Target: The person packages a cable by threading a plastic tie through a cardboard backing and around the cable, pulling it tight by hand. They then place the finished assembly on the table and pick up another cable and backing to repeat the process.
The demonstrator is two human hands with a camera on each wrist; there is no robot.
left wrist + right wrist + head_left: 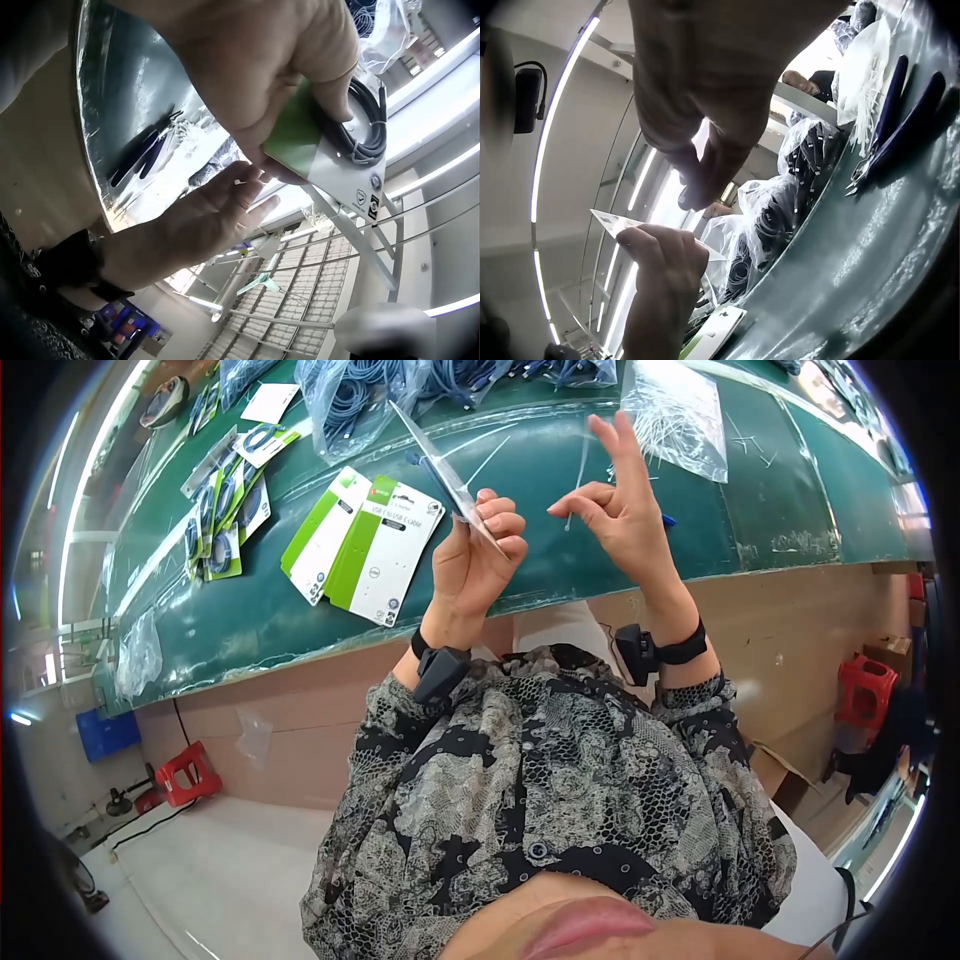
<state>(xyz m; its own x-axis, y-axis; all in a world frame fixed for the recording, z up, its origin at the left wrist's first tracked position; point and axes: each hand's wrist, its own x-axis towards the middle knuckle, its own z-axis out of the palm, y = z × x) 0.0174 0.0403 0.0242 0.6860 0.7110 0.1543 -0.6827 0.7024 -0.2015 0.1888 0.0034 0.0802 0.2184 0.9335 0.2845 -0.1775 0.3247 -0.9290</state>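
Note:
My left hand [478,555] grips a white and green card [296,139] between thumb and fingers. A coiled dark cable [367,124] lies against the card, bound with a thin white tie. Seen from the head, the card [440,460] stands nearly edge-on. To the right, apart from the card, my right hand [632,525] is raised with thumb and index fingertips together and the other fingers extended. A thin white tie [569,522] shows at those fingertips; its full length is hard to make out. In the right wrist view, the fingertips of the right hand [705,150] are above the left hand [664,270].
Flat green and white cards [385,555] lie left of my hands, with packaged cables [230,510] farther left. Bagged blue cables [350,395] line the back. A bag of white ties [680,420] lies behind my right hand, and blue-handled cutters [907,120] rest nearby.

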